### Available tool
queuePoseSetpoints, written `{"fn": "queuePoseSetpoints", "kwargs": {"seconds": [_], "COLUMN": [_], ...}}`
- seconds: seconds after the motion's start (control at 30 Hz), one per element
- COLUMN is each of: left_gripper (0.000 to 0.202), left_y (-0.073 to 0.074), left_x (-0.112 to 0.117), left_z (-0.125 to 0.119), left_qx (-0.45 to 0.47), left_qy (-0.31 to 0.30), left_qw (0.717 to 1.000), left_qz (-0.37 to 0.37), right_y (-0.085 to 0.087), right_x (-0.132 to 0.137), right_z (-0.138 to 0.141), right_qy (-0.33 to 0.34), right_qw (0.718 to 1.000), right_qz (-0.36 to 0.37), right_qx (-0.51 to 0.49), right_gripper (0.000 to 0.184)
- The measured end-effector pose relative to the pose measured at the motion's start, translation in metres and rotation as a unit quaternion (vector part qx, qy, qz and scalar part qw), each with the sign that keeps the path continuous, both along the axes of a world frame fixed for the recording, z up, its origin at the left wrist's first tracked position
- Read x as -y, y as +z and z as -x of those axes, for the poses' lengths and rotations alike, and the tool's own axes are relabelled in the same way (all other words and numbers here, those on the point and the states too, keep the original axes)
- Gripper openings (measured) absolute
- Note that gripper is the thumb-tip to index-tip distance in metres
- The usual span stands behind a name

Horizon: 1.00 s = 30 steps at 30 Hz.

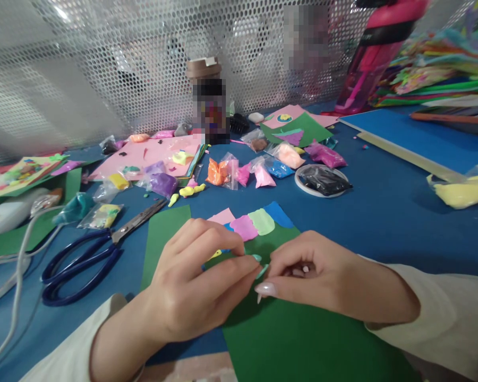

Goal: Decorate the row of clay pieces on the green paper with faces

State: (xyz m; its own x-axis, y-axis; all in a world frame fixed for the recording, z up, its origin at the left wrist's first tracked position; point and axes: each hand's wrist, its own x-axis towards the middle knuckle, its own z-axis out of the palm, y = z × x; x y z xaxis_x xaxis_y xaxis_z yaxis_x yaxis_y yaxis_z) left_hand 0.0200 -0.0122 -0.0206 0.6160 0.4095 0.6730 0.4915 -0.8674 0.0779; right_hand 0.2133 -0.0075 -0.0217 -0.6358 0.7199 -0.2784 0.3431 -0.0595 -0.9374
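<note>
The left hand, just left of the frame's centre, appeared to pinch a small teal piece between its thumb and fingertips. The right hand, right of centre, was curled, with its thumb and forefinger drawn in beside the piece; whether those fingers gripped it too, I could not tell, as the spot was small and blurred.

The teal piece was near the middle of the frame, above a sheet of green card that ran down to the bottom edge. Just above the hands, a magenta patch, a pale green patch and a blue patch formed a slanting row on the card.

The piece looked like modelling clay, so I judged it very light, soft and easily stretched or dented, perhaps a little tacky on the skin. A light fingertip hold at one edge seemed best; a hard squeeze would likely flatten it or leave nail marks. The card looked thin and bendable, better steadied flat by a bare margin.

Scissors with blue handles lay at left on the blue worktop. Across the middle were an orange packet, a purple packet and, right of centre, a black packet on a round lid.
</note>
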Motion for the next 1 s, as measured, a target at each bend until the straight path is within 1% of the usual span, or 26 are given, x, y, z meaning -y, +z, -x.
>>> {"fn": "queuePoseSetpoints", "kwargs": {"seconds": [0.1, 0.23, 0.4, 0.5, 0.63, 0.73, 0.8, 0.93, 1.0], "left_gripper": [0.01, 0.013, 0.013, 0.01, 0.011, 0.012, 0.012, 0.011, 0.012], "left_y": [-0.001, -0.003, -0.003, -0.003, -0.001, 0.002, 0.004, 0.005, 0.005], "left_x": [-0.001, -0.001, -0.001, -0.001, -0.004, -0.007, -0.01, -0.016, -0.019], "left_z": [0.0, 0.001, 0.002, 0.002, 0.002, 0.004, 0.007, 0.013, 0.016], "left_qx": [0.007, 0.012, 0.006, 0.002, 0.004, 0.01, 0.021, 0.049, 0.057], "left_qy": [0.002, 0.008, 0.001, 0.008, 0.014, 0.02, 0.037, 0.089, 0.098], "left_qw": [1.0, 1.0, 1.0, 1.0, 0.999, 0.999, 0.998, 0.992, 0.99], "left_qz": [-0.002, -0.007, -0.014, -0.013, -0.032, -0.042, -0.05, -0.077, -0.089], "right_y": [0.0, 0.0, 0.001, 0.001, -0.001, -0.002, -0.001, -0.002, -0.003], "right_x": [0.0, 0.0, 0.001, 0.0, -0.001, 0.0, 0.001, 0.002, 0.001], "right_z": [0.0, 0.001, 0.002, 0.002, 0.001, -0.001, -0.001, 0.0, 0.0], "right_qy": [-0.004, -0.01, -0.005, -0.005, 0.006, 0.005, 0.006, 0.017, 0.022], "right_qw": [1.0, 1.0, 1.0, 1.0, 1.0, 1.0, 0.999, 0.999, 0.999], "right_qz": [0.011, 0.007, -0.004, -0.003, -0.01, -0.019, -0.03, -0.035, -0.034], "right_qx": [-0.008, -0.003, 0.005, 0.004, 0.005, 0.006, 0.009, 0.009, 0.007], "right_gripper": [0.019, 0.016, 0.019, 0.02, 0.018, 0.02, 0.022, 0.022, 0.022]}}
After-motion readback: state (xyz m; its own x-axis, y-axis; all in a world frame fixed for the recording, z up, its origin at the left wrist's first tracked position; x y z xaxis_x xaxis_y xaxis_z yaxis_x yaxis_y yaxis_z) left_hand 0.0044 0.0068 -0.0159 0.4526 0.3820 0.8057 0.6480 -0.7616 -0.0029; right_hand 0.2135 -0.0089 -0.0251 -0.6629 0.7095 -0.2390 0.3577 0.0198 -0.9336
